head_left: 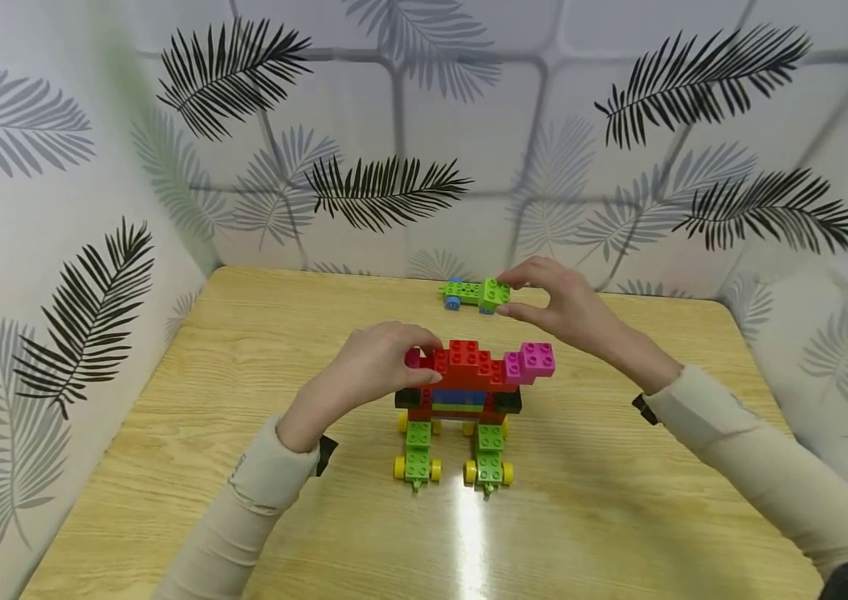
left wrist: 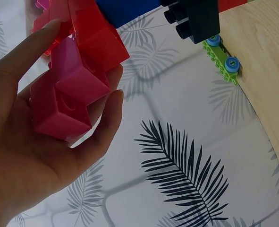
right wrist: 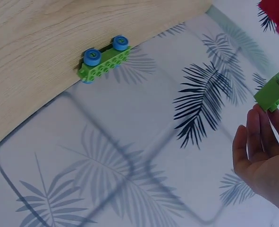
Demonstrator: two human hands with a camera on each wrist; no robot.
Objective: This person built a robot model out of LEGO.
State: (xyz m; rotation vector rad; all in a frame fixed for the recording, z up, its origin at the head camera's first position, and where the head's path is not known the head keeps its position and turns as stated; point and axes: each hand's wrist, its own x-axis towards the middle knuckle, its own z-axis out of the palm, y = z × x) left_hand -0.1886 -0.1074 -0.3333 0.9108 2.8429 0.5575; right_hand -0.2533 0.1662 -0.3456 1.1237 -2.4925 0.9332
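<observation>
A brick model (head_left: 472, 379) stands mid-table: red top, magenta bricks at both ends, black, blue and yellow layers, two green bases with yellow wheels (head_left: 416, 467). My left hand (head_left: 427, 360) grips its left end, fingers and thumb curled round the magenta bricks (left wrist: 66, 92). My right hand (head_left: 517, 293) pinches a small green brick (head_left: 494, 293) between thumb and fingers behind the model. The same green brick (right wrist: 270, 92) shows held in the air, apart from a green plate with blue wheels (right wrist: 104, 64) lying on the table.
The wooden table (head_left: 243, 417) is boxed in by leaf-patterned walls (head_left: 408, 150) on the left, back and right. The green wheeled plate (head_left: 461, 293) lies near the back edge. A bright glare streak (head_left: 472, 533) runs along the tabletop in front of the model.
</observation>
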